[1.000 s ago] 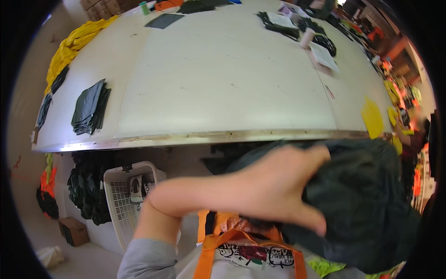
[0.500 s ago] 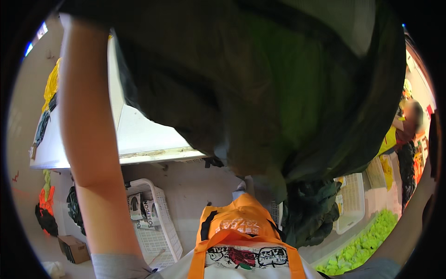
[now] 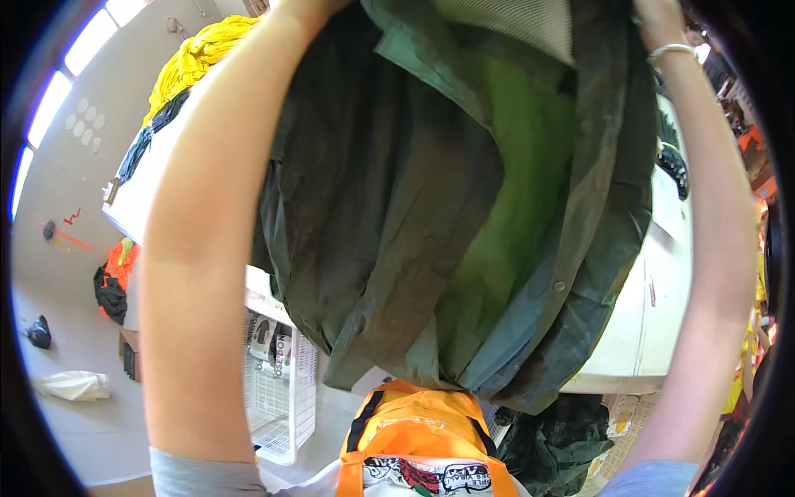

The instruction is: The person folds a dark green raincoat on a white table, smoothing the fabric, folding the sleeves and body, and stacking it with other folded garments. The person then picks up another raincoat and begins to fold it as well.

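A dark green rain jacket (image 3: pixel 389 190) with snap buttons and a pale mesh lining hangs open in front of me, its hem just above my orange apron (image 3: pixel 422 422). At the top edge, my left hand (image 3: pixel 319 7) is by the jacket's upper left side, its fingers cut off from view. My right hand (image 3: pixel 660 21), with a pale band at the wrist, is at the jacket's upper right, its fingertips also out of sight. The jacket hangs from between the two raised hands, which hold it up.
A white table (image 3: pixel 638 331) stands behind the jacket. Yellow garments (image 3: pixel 203 54) are piled on its far left. Below are a white plastic basket (image 3: pixel 302 398) with printed packages and a dark green heap (image 3: pixel 555 443). A white bag (image 3: pixel 74 385) lies on the floor at left.
The jacket has gone from a blurred spread across the upper view to hanging between my arms. My right arm now reaches up on the right. The view has shifted, and the person at right is gone.
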A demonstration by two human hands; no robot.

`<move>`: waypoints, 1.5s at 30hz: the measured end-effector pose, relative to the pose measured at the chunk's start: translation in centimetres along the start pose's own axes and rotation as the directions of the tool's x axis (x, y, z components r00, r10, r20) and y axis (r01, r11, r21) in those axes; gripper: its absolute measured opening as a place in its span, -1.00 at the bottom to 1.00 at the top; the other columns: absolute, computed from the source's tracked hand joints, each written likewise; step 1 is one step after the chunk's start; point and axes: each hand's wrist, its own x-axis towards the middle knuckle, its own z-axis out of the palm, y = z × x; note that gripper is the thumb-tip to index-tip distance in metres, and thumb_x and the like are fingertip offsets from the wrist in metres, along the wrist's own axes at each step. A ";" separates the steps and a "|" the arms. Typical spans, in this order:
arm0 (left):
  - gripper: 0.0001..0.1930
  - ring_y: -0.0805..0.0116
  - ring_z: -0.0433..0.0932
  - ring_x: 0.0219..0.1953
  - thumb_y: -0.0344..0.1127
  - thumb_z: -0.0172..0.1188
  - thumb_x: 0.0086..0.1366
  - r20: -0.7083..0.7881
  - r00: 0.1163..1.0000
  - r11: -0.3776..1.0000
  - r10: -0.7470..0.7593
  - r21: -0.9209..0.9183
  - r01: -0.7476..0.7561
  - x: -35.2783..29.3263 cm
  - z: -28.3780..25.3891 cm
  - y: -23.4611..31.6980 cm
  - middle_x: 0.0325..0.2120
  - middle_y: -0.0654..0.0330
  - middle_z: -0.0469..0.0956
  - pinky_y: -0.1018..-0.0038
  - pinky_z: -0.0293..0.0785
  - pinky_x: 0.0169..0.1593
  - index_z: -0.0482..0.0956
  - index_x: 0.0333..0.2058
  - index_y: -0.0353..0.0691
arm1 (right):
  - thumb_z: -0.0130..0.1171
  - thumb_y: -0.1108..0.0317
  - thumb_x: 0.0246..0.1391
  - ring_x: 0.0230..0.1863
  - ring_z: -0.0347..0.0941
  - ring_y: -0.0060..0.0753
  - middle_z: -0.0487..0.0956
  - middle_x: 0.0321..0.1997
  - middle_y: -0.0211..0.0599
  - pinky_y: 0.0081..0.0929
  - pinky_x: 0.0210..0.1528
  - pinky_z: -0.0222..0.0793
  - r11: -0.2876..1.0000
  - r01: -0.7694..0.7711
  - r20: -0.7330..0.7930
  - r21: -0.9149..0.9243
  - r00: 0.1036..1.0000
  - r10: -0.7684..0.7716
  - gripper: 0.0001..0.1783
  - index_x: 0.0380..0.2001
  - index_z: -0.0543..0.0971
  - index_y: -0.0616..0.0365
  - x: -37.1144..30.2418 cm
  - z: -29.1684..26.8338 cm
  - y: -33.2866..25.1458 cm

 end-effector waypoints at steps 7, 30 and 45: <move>-0.26 -0.02 0.12 0.24 -0.06 0.11 0.17 0.621 0.737 0.910 -0.267 -0.088 0.404 -22.4 4.8 17.1 0.19 -0.07 0.17 0.01 -0.11 0.27 0.07 0.22 -0.33 | -0.03 0.32 0.17 -0.01 0.46 -0.31 0.55 -0.05 -0.09 -0.50 0.04 0.32 0.915 -0.233 0.485 -0.330 0.789 0.376 -0.54 0.13 0.34 0.18 -13.9 -2.2 27.4; -0.16 -0.06 -0.16 0.34 0.12 0.11 0.10 0.943 0.287 0.811 -0.169 -0.033 0.584 -41.4 -6.9 30.2 0.30 -0.05 -0.09 -0.08 -0.29 0.28 0.07 0.25 -0.25 | -0.03 0.29 0.16 -0.14 0.47 -0.40 0.52 -0.07 -0.16 -0.50 -0.09 0.39 0.021 -0.842 0.051 -0.539 -0.008 0.999 -0.60 -0.04 0.45 0.38 -41.7 -22.8 15.0; -0.58 0.02 0.14 0.24 -0.29 -0.01 0.29 0.771 0.516 0.267 -0.375 -0.443 0.856 -38.1 3.5 26.1 0.18 -0.04 0.21 0.25 0.03 0.25 0.32 0.10 -0.27 | 0.06 0.42 0.09 -0.20 0.49 -0.21 0.55 -0.24 -0.16 -0.37 -0.12 0.39 0.615 -0.360 0.285 -0.702 0.649 0.706 -0.88 -0.33 0.54 0.21 -44.8 -5.3 9.8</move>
